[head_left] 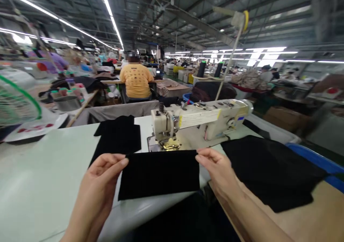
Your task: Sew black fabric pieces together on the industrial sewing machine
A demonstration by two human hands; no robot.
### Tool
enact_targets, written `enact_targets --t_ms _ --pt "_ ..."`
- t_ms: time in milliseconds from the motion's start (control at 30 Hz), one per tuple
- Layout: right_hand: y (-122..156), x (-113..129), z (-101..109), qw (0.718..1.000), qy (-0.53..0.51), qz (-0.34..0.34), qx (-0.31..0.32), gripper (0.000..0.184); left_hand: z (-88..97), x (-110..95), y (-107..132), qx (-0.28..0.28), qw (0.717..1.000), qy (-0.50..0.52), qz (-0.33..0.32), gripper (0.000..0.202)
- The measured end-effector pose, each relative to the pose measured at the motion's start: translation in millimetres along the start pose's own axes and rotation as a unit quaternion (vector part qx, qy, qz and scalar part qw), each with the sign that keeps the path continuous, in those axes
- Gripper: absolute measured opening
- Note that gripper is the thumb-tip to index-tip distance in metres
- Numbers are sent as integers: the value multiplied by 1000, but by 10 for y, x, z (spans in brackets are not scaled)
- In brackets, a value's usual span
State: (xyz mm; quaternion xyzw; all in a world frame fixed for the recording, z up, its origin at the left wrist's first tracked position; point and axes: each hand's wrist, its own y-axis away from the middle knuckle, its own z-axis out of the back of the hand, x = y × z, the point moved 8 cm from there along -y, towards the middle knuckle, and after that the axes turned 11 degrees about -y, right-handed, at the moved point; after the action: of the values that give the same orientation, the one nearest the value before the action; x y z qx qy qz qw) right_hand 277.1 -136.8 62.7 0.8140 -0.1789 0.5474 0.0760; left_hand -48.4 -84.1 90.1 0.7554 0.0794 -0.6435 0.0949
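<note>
A black fabric piece (159,175) hangs stretched between my two hands, its top edge pulled straight. My left hand (103,174) pinches the upper left corner between thumb and fingers. At the upper right corner, my right hand (217,166) grips the cloth the same way. Just behind the fabric stands a white sewing machine (199,118), with its needle area and brass-coloured plate (172,146) close above the cloth's top edge. More black fabric (118,136) lies on the table left of the machine, partly behind my left hand. Another black fabric piece (268,170) is spread out on the right.
The pale tabletop (48,166) extends left. A green-rimmed fan (21,98) stands at the left edge, and a blue bin (322,159) at the right. A thread stand (228,62) rises behind the machine. Ahead, a person in a yellow shirt (136,79) sits facing away.
</note>
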Motion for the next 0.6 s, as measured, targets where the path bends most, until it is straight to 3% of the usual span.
enact_targets --t_ms 233,400,500,600 --pt "-9 35 -16 1000 -17 3 -16 31 -39 -1 44 -24 999 -25 33 36" --pt "-25 100 -67 1000 -28 9 -5 31 -17 43 91 -17 998 -59 14 32" --pt "21 169 -155 998 -27 22 43 27 156 8 29 0 994 -96 -58 28" --pt "217 220 -382 987 47 24 153 19 335 -296 -43 22 971 -173 -163 25"
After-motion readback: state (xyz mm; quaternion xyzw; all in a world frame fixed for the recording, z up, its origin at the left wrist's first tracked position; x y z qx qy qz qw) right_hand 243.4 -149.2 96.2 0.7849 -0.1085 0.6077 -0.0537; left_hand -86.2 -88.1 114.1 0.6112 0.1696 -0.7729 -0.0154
